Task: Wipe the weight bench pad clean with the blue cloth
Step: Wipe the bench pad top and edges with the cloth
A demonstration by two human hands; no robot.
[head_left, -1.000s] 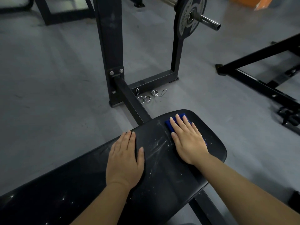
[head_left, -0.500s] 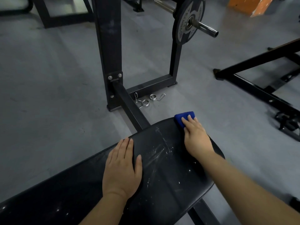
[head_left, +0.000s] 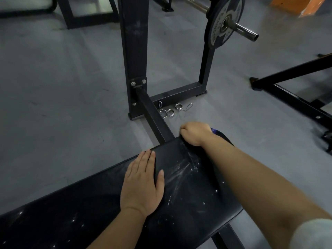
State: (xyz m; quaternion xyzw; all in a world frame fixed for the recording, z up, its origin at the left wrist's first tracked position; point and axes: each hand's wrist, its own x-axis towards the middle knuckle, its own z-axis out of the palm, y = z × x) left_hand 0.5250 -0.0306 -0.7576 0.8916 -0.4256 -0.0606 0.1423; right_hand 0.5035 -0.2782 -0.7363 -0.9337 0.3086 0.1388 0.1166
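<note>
Two hands rest on the pad (head_left: 89, 212) — black, smooth and glossy, rounded at its far end, streaked with white smears and specks. The left hand (head_left: 142, 186) lies flat at the pad's left edge, fingers straight and together. The right hand (head_left: 195, 133) is curled tight over the far edge, bunching the cloth (head_left: 214, 131); only a blue sliver shows beside the wrist. Beyond that edge, two coiled wire collars (head_left: 169, 112) lie on the matte grey floor (head_left: 53, 105). A round plate (head_left: 222, 24) carries lettering — too blurred to read.
</note>
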